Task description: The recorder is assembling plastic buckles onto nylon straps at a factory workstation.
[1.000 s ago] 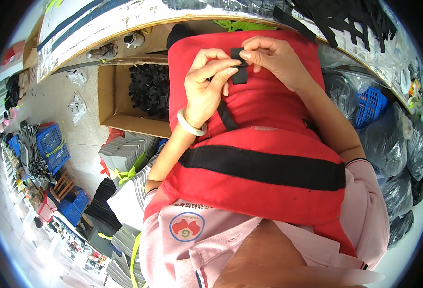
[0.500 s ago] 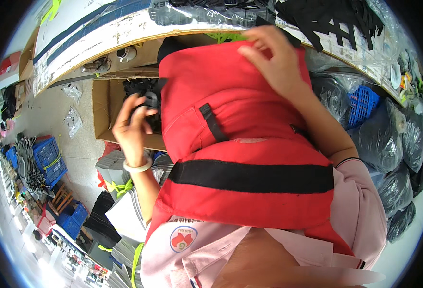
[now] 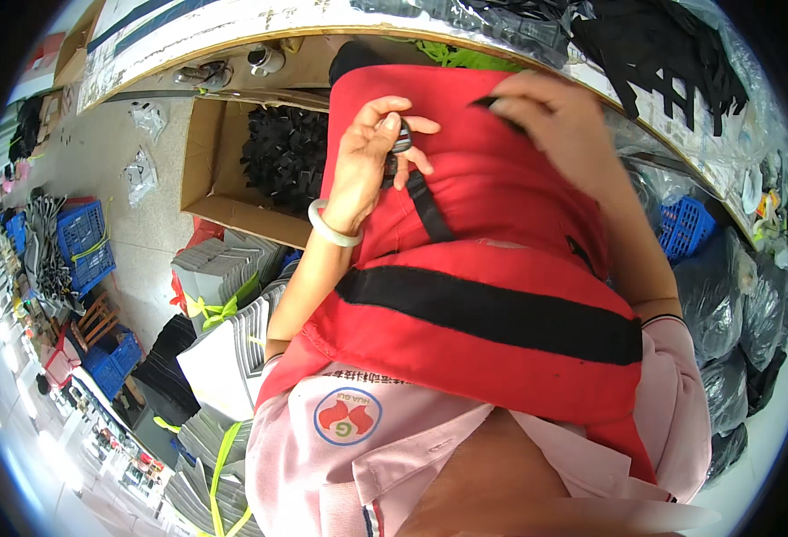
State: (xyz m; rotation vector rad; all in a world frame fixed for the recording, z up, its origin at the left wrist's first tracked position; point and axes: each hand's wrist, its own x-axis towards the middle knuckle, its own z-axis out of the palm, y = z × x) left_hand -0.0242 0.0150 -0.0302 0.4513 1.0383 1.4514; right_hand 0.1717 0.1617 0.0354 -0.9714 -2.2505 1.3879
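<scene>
Floor: pale concrete (image 3: 134,224) spreads off to my left, with clear plastic bags (image 3: 141,174) lying loose on it.
Bench: long pale worktable edge (image 3: 233,22) curves across the top of my view, and black strap pieces (image 3: 671,63) are heaped at its far right.
Carton: open cardboard box (image 3: 210,152) sits on the floor below the bench, packed with small black plastic parts (image 3: 286,152).
Left side: blue plastic crates (image 3: 85,242) stand well off to my left, grey folded stacks (image 3: 219,268) tied with yellow-green ties sit nearer my knee.
Right side: dark plastic sacks (image 3: 725,295) are piled beside me, and a blue basket (image 3: 685,224) sits among them.
Vest: red life vest (image 3: 492,295) with a wide black band lies across my lap and chest, its top reaching toward the bench.
Left hand: my left hand (image 3: 367,166), white bangle at the wrist, pinches a small black buckle (image 3: 400,143) just above the vest's narrow black strap (image 3: 430,206).
Right hand: my right hand (image 3: 555,125) presses on the vest's upper edge, fingers curled over a dark bit of strap; whether it truly grips, I cannot tell.
</scene>
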